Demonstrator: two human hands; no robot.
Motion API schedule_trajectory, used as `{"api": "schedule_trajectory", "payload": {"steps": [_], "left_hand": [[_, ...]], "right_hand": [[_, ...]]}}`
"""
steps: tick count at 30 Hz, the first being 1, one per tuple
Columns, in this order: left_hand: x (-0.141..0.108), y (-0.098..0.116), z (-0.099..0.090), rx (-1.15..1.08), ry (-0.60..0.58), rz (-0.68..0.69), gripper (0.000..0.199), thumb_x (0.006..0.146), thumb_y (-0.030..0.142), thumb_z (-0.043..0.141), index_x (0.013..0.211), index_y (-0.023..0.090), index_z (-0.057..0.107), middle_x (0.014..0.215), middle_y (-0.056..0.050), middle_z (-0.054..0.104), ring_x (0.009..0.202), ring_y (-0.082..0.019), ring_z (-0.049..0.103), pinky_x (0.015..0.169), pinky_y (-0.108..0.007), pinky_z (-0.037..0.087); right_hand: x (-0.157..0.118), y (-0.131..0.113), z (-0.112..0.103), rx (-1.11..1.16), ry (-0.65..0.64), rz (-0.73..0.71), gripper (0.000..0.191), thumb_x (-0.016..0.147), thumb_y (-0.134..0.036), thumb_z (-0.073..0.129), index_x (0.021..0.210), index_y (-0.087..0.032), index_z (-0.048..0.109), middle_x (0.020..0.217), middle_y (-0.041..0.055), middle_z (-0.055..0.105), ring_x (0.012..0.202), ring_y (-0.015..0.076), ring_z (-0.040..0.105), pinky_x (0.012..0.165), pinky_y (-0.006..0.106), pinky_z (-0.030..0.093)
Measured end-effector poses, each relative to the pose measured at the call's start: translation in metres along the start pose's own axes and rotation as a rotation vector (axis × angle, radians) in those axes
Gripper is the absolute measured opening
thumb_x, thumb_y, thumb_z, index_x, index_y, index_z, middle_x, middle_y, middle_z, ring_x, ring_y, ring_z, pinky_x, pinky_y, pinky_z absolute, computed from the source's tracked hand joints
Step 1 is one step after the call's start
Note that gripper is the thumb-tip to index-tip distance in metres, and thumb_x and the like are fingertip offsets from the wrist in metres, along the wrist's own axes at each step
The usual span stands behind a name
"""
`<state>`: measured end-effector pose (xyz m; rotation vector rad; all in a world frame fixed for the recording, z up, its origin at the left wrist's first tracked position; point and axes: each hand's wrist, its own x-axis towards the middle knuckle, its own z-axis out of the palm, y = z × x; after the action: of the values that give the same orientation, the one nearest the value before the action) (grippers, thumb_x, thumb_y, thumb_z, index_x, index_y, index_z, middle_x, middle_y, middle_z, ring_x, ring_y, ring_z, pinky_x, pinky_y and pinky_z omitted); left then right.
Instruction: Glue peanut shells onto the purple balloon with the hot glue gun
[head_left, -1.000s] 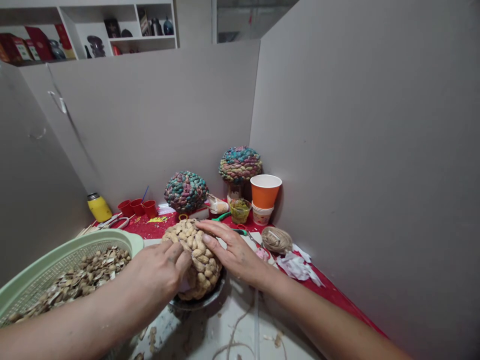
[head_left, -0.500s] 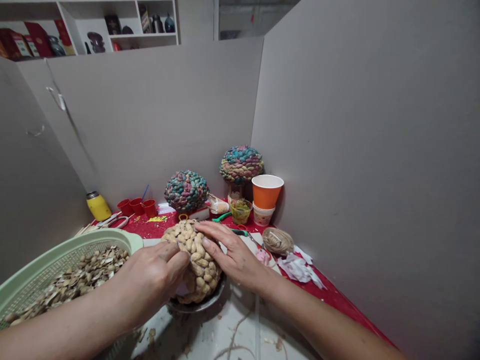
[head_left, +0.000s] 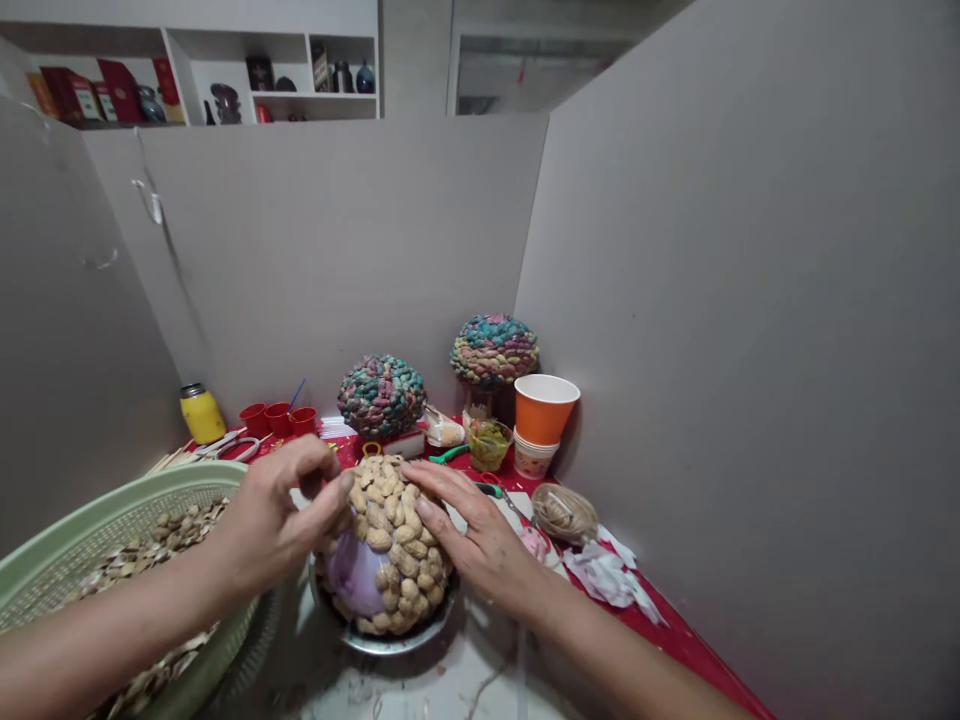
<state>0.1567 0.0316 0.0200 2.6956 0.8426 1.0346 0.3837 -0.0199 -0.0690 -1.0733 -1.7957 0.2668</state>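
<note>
A rounded form covered in peanut shells (head_left: 405, 540) rests in a metal bowl (head_left: 397, 645) in front of me. A patch of smooth purple surface (head_left: 358, 575), balloon-like, shows bare on its left side. My right hand (head_left: 480, 530) lies along the upper right of the form with fingers stretched out, touching the shells. Beside its upper left, my left hand (head_left: 289, 510) has bent fingers, with a gap between thumb and forefinger; nothing shows between them. Below my left forearm stands a green colander (head_left: 225, 480) with peanut shells (head_left: 176, 530) in it.
Two coloured shell-covered domes (head_left: 382, 395) stand at the back. An orange paper cup (head_left: 546, 408), a plastic cup with yellow-green contents (head_left: 489, 445), a twine ball (head_left: 564, 513) and crumpled tissue (head_left: 604, 575) line the right. Red cups (head_left: 277, 419) and a yellow bottle (head_left: 201, 415) are back left.
My left hand has drawn up and left off the form, its fingers parting, uncovering the purple patch. My right hand stays on the shells. The view has tilted slightly.
</note>
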Motion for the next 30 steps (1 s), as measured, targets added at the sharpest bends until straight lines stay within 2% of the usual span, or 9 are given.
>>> {"api": "schedule_trajectory", "payload": {"steps": [2, 4, 6, 9, 13, 15, 18, 24, 30], "left_hand": [[0.007, -0.009, 0.005, -0.045, 0.025, -0.080, 0.021, 0.091, 0.033, 0.049, 0.080, 0.017, 0.058, 0.079, -0.002, 0.064, 0.074, -0.016, 0.060, 0.070, -0.027, 0.049], [0.013, -0.018, 0.014, -0.135, -0.037, -0.137, 0.029, 0.093, 0.039, 0.047, 0.102, 0.017, 0.062, 0.105, -0.008, 0.069, 0.099, -0.021, 0.063, 0.088, -0.034, 0.050], [0.015, -0.027, 0.025, -0.219, -0.143, -0.185, 0.041, 0.094, 0.043, 0.043, 0.121, 0.017, 0.058, 0.127, -0.012, 0.064, 0.119, -0.025, 0.057, 0.101, -0.041, 0.045], [0.014, -0.033, 0.041, -0.305, -0.265, -0.212, 0.051, 0.095, 0.046, 0.040, 0.133, 0.015, 0.053, 0.142, -0.014, 0.053, 0.132, -0.026, 0.048, 0.109, -0.045, 0.037], [0.008, -0.027, 0.050, -0.390, -0.296, -0.220, 0.052, 0.096, 0.045, 0.037, 0.137, 0.015, 0.050, 0.143, -0.012, 0.053, 0.133, -0.024, 0.047, 0.112, -0.042, 0.035], [0.007, -0.023, 0.051, -0.406, -0.275, -0.188, 0.049, 0.097, 0.043, 0.038, 0.135, 0.017, 0.052, 0.142, -0.010, 0.055, 0.131, -0.023, 0.049, 0.111, -0.040, 0.036], [0.007, -0.022, 0.055, -0.397, -0.245, -0.144, 0.046, 0.097, 0.041, 0.037, 0.134, 0.019, 0.053, 0.139, -0.008, 0.058, 0.129, -0.023, 0.051, 0.110, -0.039, 0.037], [0.004, -0.026, 0.065, -0.329, -0.229, -0.212, 0.052, 0.096, 0.045, 0.037, 0.135, 0.016, 0.053, 0.141, -0.012, 0.055, 0.132, -0.025, 0.047, 0.112, -0.042, 0.033], [0.004, -0.023, 0.066, -0.313, -0.212, -0.228, 0.054, 0.095, 0.048, 0.036, 0.132, 0.014, 0.056, 0.138, -0.013, 0.058, 0.130, -0.027, 0.049, 0.111, -0.044, 0.035]], "right_hand": [[-0.001, 0.002, 0.001, -0.005, -0.008, 0.006, 0.032, 0.103, -0.033, 0.045, 0.131, -0.025, 0.056, 0.134, 0.0063, 0.053, 0.124, 0.0228, 0.047, 0.108, 0.042, 0.038], [-0.001, 0.003, 0.001, -0.012, -0.010, 0.015, 0.032, 0.102, -0.033, 0.045, 0.132, -0.025, 0.054, 0.134, 0.0055, 0.053, 0.124, 0.0221, 0.048, 0.108, 0.040, 0.038], [-0.001, 0.003, 0.000, -0.032, -0.005, 0.020, 0.032, 0.102, -0.032, 0.045, 0.133, -0.026, 0.051, 0.133, 0.0049, 0.053, 0.123, 0.0221, 0.049, 0.108, 0.040, 0.039], [-0.003, -0.006, -0.002, -0.110, 0.056, -0.025, 0.034, 0.101, -0.029, 0.047, 0.135, -0.028, 0.047, 0.136, 0.0052, 0.050, 0.126, 0.0245, 0.045, 0.108, 0.043, 0.037], [-0.012, -0.030, -0.002, -0.216, 0.165, -0.241, 0.029, 0.095, -0.015, 0.055, 0.122, -0.026, 0.054, 0.113, 0.0085, 0.056, 0.105, 0.0258, 0.053, 0.090, 0.042, 0.044], [-0.018, -0.040, 0.000, -0.290, 0.147, -0.349, 0.028, 0.090, -0.007, 0.056, 0.114, -0.022, 0.058, 0.094, 0.0074, 0.056, 0.086, 0.0236, 0.055, 0.077, 0.040, 0.045], [-0.022, -0.048, 0.004, -0.406, 0.110, -0.440, 0.028, 0.087, -0.003, 0.058, 0.111, -0.018, 0.059, 0.082, 0.0064, 0.057, 0.073, 0.0217, 0.052, 0.068, 0.039, 0.040], [-0.018, -0.051, 0.010, -0.460, 0.181, -0.478, 0.014, 0.092, -0.005, 0.058, 0.104, -0.010, 0.062, 0.081, 0.0074, 0.059, 0.071, 0.0196, 0.051, 0.067, 0.036, 0.035], [-0.016, -0.051, 0.013, -0.486, 0.190, -0.472, 0.009, 0.092, -0.005, 0.058, 0.098, -0.009, 0.063, 0.077, 0.0066, 0.059, 0.069, 0.0186, 0.050, 0.065, 0.034, 0.033]]}}
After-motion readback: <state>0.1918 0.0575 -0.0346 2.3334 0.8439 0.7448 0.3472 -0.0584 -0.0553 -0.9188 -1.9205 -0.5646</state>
